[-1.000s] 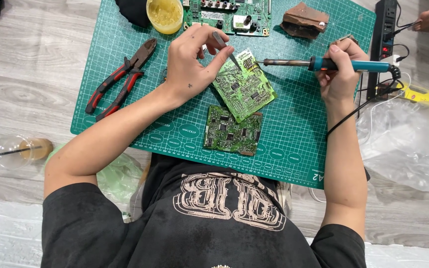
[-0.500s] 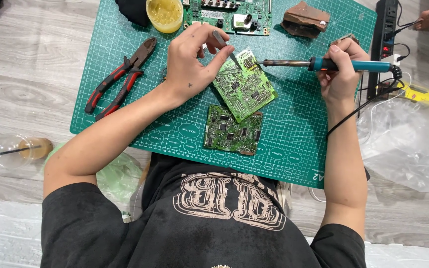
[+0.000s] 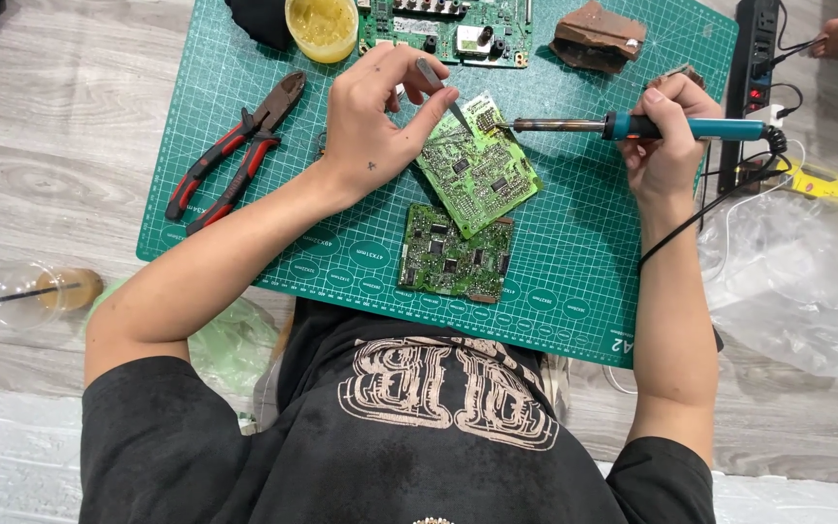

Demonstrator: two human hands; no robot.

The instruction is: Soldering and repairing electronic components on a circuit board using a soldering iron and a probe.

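My left hand (image 3: 380, 126) pinches tweezers (image 3: 443, 92) over the upper circuit board (image 3: 477, 170) | my right hand (image 3: 666, 136) grips the soldering iron (image 3: 632, 126), tip at the board's top edge | second board (image 3: 455, 254) just below on the green mat (image 3: 574, 252)

A pale grey wooden floor (image 3: 70, 126) carries a green cutting mat (image 3: 574, 262) printed with a grid. On the mat, a light green circuit board (image 3: 482, 175) lies between the left hand (image 3: 380, 121) and the right hand (image 3: 666, 146). A darker circuit board (image 3: 456, 254) lies just below it, nearer the body. Red-handled pliers (image 3: 235, 160) lie left of the left hand. Beyond the left hand stand a yellow pot (image 3: 322, 24) and a long circuit board (image 3: 448, 29). A brown block (image 3: 598, 37) lies beyond the right hand. On the bare floor, a black power strip (image 3: 754, 68) lies right of the right hand, clear plastic wrap (image 3: 797, 281) beside that forearm, and a clear cup (image 3: 31, 291) lies left of the left arm.
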